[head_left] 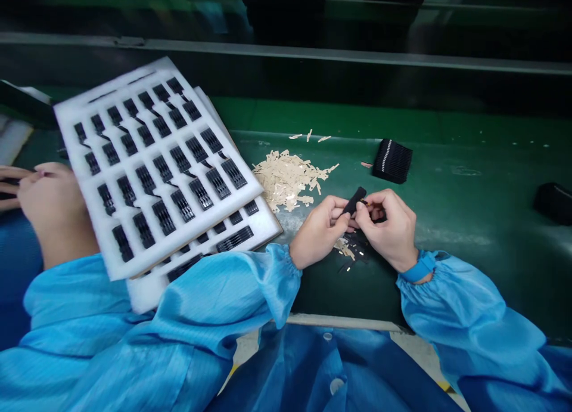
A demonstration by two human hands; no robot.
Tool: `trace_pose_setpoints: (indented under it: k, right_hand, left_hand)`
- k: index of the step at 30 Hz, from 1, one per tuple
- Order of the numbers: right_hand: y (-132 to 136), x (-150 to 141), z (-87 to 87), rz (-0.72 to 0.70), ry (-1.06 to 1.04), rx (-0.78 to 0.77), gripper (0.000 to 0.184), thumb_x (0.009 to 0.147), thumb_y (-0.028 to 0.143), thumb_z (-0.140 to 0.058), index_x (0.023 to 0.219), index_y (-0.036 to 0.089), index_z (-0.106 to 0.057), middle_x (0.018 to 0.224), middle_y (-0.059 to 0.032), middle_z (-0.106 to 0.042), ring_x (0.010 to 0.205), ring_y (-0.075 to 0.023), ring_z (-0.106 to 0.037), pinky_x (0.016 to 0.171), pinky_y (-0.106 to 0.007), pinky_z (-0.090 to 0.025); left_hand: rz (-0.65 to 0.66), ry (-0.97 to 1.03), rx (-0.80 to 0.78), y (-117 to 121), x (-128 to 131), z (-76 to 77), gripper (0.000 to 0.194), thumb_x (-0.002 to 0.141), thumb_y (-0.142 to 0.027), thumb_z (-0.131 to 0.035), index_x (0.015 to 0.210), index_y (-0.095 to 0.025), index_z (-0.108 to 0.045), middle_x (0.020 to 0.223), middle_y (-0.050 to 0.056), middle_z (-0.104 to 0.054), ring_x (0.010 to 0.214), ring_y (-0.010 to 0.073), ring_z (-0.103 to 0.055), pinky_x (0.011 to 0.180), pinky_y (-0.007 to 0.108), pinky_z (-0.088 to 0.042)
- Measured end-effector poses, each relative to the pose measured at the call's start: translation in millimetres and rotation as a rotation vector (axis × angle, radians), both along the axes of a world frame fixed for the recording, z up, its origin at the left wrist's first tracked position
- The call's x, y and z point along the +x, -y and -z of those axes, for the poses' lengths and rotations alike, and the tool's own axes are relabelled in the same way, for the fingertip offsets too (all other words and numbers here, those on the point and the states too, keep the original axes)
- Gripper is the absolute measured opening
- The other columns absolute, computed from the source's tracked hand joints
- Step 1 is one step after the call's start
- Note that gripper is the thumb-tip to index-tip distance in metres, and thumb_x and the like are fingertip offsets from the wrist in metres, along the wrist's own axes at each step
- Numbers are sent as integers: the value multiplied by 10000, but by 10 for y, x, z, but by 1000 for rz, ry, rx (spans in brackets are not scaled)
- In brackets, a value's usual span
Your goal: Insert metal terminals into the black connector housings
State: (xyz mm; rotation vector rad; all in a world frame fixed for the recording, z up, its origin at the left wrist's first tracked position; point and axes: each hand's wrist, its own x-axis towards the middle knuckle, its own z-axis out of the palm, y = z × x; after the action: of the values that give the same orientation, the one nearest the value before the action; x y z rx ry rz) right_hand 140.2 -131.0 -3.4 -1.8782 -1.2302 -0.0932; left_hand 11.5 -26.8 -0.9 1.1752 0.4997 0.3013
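My left hand (pixel 319 230) and my right hand (pixel 388 224) meet over the green belt (pixel 469 221), both pinched on one small black flat part (pixel 355 200) held between them. The part tilts up to the right. Under my hands lie a few small black and tan bits (pixel 348 252). Both my arms are in blue sleeves, with a blue band on my right wrist.
A heap of tan paper strips (pixel 288 178) lies just beyond my hands. Stacked white foam trays (pixel 156 161) with rows of black parts sit at left. A black bundle (pixel 392 160) and another dark item (pixel 554 202) rest at right. Another person's hands (pixel 40 203) show at far left.
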Motion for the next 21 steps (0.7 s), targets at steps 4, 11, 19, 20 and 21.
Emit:
trace_pose_setpoints:
  k: [4,11,19,20,21]
  right_hand:
    - [10,79,5,107,29,38,229,878,283,-672,1080,216,-588,828,-4,-597,621,-144,-539,579,-309,-477]
    - [13,52,-9,80,-138,137,87,924,265,-624,996,218,-627,818,-14,-653,681,-157,-614,607,-295,-513]
    - [6,27,-37,-25,-229,36,42,917,234,-614,909,220,-653,777,-8,-677,633,-149,-613,592,-281,-505]
    - [7,30,-44,-25,-237,37,44,915,229,-612,910,222,-655,779,-8,-676,631,-149,-613,588,-281,-502]
    - [7,33,-50,-27,-240,34,48,912,223,-609,912,222,-657,783,-9,-674,635,-150,-611,588,-282,-500]
  left_hand:
    - [-14,-1,-92,-16,4,12,157,930,-183,-637,1040,-133,-536,994,105,-773,839,146,-753,809,283,-591]
    - [-41,62,-153,-46,-12,-43,257,985,-262,-559,1217,-157,-527,884,60,-763,789,143,-746,778,285,-584]
    - [-28,24,-43,-48,-11,-21,221,952,-319,-625,1047,-125,-577,974,106,-746,832,154,-734,670,235,-576]
    - [-27,20,-50,-47,-11,-23,226,950,-311,-630,1064,-126,-568,980,103,-743,819,152,-735,661,234,-579]
    - [-28,18,-61,-45,-11,-28,228,949,-302,-632,1077,-129,-557,981,100,-741,810,151,-737,660,237,-585]
